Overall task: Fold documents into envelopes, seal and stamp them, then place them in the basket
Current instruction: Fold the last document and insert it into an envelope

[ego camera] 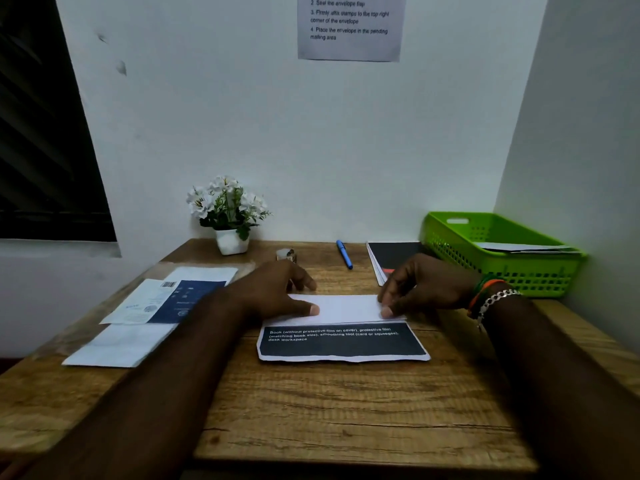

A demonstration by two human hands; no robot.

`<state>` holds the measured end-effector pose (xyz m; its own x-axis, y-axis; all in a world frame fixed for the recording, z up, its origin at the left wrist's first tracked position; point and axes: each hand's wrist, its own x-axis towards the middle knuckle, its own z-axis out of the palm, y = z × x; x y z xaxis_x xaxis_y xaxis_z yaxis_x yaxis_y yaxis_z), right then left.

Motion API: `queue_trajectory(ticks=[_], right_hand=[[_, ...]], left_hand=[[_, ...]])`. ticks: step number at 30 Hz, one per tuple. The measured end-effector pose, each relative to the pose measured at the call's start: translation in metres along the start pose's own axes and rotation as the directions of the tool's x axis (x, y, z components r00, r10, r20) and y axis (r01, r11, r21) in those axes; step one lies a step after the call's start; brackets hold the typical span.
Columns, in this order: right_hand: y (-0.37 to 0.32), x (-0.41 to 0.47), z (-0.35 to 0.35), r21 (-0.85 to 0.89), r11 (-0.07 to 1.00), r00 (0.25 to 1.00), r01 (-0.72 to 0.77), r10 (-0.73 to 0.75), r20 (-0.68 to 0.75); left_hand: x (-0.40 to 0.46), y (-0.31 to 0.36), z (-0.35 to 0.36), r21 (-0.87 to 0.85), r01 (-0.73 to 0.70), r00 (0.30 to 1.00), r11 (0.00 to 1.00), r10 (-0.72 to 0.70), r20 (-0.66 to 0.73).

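The left hand (277, 292) hides the left end of the folded document (341, 327), and the small object (286, 254) behind it is too blurred to identify. The document lies mid-bench (346, 410), white flap turned over its dark printed part. The left hand presses flat on the flap, fingers straight; the right hand (422, 289) pinches its right edge. The green basket (498, 265) at far right holds papers.

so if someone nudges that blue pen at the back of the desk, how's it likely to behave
The blue pen looks slim and round, so a sideways nudge would probably roll it across the flat wooden desk. It seems light and stiff, likely easy to pinch up. It lies loose, touching nothing, so little would stop it.
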<state>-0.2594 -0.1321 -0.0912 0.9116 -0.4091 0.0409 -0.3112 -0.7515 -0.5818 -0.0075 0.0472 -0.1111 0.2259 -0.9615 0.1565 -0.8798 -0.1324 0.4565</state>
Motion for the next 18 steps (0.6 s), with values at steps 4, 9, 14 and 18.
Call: queue_trajectory(ticks=[4, 9, 14, 18], right_hand=[[-0.002, 0.006, 0.006, -0.019, 1.0, 0.997, -0.018, 0.017, -0.073], [-0.013, 0.018, 0.023, -0.159, 0.986, 0.952, 0.058, -0.102, -0.287], [-0.022, 0.026, 0.032, -0.108, 0.981, 0.924, 0.16, -0.187, -0.335], [-0.029, 0.023, 0.029, -0.088, 0.971, 0.897, 0.221, -0.237, -0.373]], left_hand=[[0.004, 0.003, 0.0, -0.01, 0.008, 0.998, 1.0, -0.007, 0.059], [0.006, 0.006, 0.0, -0.033, -0.007, 1.0, 0.999, 0.008, 0.02], [0.004, 0.013, -0.001, 0.008, -0.092, 0.993, 0.996, 0.093, -0.068], [0.002, 0.031, 0.008, 0.001, -0.206, 0.927, 0.978, 0.196, -0.318]])
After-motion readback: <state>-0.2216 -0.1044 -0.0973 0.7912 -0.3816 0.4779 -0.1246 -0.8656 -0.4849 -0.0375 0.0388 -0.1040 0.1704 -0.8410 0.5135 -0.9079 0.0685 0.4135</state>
